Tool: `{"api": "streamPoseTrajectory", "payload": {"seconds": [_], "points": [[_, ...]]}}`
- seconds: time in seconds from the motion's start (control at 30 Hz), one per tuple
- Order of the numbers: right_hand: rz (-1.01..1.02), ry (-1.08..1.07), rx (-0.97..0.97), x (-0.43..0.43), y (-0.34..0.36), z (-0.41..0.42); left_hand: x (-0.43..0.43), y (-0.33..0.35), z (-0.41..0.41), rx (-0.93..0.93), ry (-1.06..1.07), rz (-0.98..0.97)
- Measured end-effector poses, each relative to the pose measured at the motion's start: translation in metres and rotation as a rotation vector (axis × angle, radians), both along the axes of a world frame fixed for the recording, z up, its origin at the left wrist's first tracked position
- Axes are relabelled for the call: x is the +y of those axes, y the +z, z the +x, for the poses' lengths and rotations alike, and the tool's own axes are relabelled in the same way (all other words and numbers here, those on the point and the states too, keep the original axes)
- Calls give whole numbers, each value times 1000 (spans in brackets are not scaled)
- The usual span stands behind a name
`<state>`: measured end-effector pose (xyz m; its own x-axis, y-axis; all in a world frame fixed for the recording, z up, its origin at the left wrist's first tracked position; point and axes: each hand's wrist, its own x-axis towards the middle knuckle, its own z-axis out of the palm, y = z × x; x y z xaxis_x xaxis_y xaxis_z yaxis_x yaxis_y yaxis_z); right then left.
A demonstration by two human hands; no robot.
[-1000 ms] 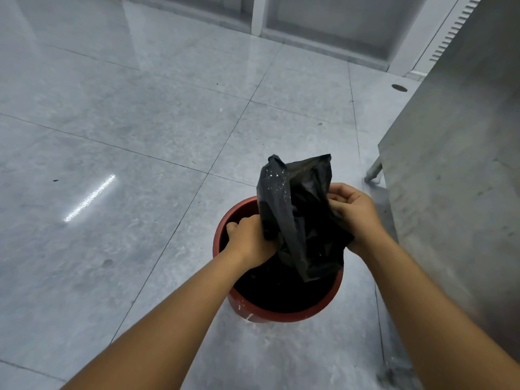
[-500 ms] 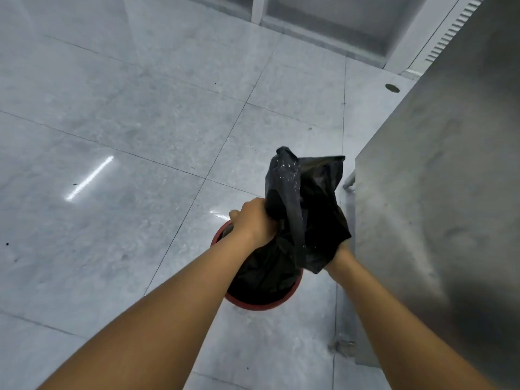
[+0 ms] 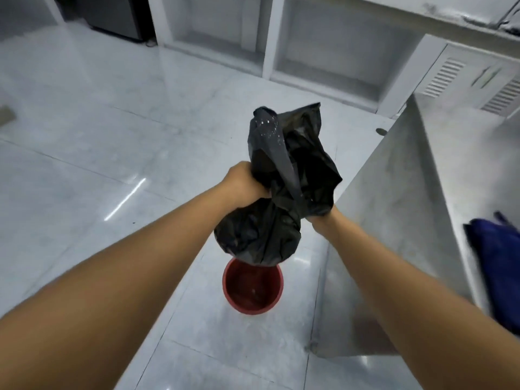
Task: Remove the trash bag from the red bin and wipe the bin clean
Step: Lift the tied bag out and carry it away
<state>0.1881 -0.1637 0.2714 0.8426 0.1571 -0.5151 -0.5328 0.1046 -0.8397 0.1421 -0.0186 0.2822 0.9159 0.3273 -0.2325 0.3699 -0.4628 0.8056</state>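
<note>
A black trash bag hangs in the air above the red bin, clear of its rim. My left hand grips the bag's gathered neck from the left. My right hand holds the neck from the right, mostly hidden behind the black plastic. The loose top of the bag stands up above both hands. The bin stands upright on the grey tiled floor, and its inside shows dark red with some wet marks.
A stainless steel table stands close on the right, with a dark blue cloth lying on it. White open cabinets line the far wall. A dark appliance stands at the back left.
Both hands have lifted the bag up out of the bin. The bin's inside is now in view. The camera has risen and tilted up, showing the cabinets and the blue cloth.
</note>
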Motion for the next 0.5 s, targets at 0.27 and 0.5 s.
{"api": "streamPoseTrajectory", "payload": {"seconds": [0.27,0.5], "points": [[25,245,-280,69,118,-11,56,128,-45,-172,232,-18],[-79,450,-400,173,155,-34,149,166,-99,-275,360,-131]]}}
